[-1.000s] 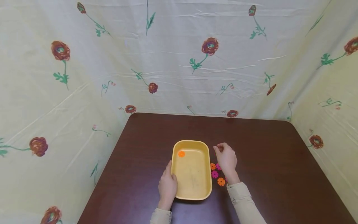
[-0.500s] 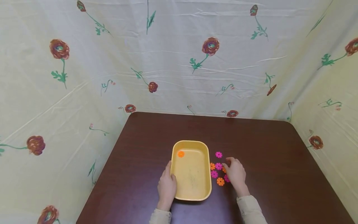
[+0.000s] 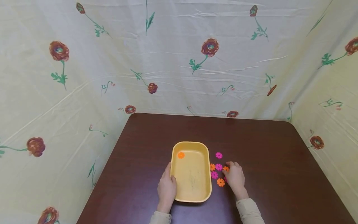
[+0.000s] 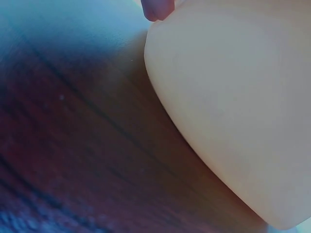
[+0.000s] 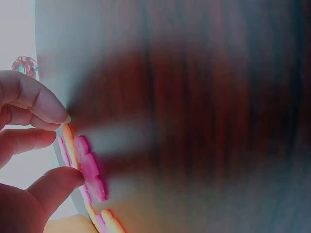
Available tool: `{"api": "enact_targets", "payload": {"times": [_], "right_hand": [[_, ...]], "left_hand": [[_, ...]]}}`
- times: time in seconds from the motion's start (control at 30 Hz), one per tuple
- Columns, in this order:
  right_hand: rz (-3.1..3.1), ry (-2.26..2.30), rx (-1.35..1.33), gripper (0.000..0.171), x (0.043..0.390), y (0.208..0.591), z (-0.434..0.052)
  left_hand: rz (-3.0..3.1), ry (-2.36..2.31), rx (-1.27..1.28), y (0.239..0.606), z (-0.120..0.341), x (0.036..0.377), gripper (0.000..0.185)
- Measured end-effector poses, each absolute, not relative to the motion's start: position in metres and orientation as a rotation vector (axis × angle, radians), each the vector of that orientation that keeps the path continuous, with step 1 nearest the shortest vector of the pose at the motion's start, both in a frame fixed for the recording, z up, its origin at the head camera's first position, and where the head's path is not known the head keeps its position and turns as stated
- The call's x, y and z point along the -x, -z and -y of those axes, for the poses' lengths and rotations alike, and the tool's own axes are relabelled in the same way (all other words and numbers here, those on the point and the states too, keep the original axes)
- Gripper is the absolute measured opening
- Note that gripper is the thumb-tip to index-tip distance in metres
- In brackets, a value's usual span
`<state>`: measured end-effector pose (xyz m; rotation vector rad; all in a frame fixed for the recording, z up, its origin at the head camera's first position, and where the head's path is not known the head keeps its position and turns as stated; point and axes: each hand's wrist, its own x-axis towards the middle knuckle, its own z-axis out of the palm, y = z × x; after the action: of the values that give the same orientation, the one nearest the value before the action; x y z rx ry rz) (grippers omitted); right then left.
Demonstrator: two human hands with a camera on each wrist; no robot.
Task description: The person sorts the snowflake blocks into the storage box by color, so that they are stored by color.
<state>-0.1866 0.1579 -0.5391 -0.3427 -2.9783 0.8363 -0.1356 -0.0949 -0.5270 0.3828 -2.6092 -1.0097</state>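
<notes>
Dark brown desk [image 3: 265, 149], walled on three sides by pale cloth printed with red flowers [image 3: 179, 62].

Yellow tray [image 3: 191, 189] sits near the front middle of the desk, long side running away from the person. One orange gear disc [image 3: 181, 155] lies inside it, in the far left corner.

Left hand [image 3: 167, 187] grips the tray's near left rim: thumb hooked over the edge, fingers down the outer wall. Left wrist view shows only the tray's outer wall [image 4: 233, 107] on the wood and one fingertip [image 4: 156, 8] at its top edge.

Just right of the tray, a loose cluster of small flower-shaped discs lies flat on the desk: a pink one [image 3: 219, 155] farthest back and apart from the rest, then an orange one [image 3: 213, 167] right by the tray wall, a pink one [image 3: 218, 167] beside it, another pink [image 3: 214, 175] below, and an orange [image 3: 221, 182] nearest the person.

Right hand [image 3: 236, 178] rests on the desk at the cluster's right edge, fingers curled, tips closing on an orange disc [image 3: 226, 169]. Right wrist view: thumb and forefinger [image 5: 36, 104] are pinched at the edge of a thin orange disc [image 5: 68, 141], with pink discs [image 5: 90, 167] lying alongside. Whether the disc is off the wood, cannot tell.
</notes>
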Motion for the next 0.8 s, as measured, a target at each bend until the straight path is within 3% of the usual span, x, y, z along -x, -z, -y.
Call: {"api": "enact_targets", "payload": {"times": [0.8], "right_hand": [[3.012, -1.035, 0.453, 0.029, 0.1932, 0.533, -0.1637]], "left_hand": [[2.567, 0.971, -0.254, 0.5292, 0.0965, 0.1361, 0.054]]}}
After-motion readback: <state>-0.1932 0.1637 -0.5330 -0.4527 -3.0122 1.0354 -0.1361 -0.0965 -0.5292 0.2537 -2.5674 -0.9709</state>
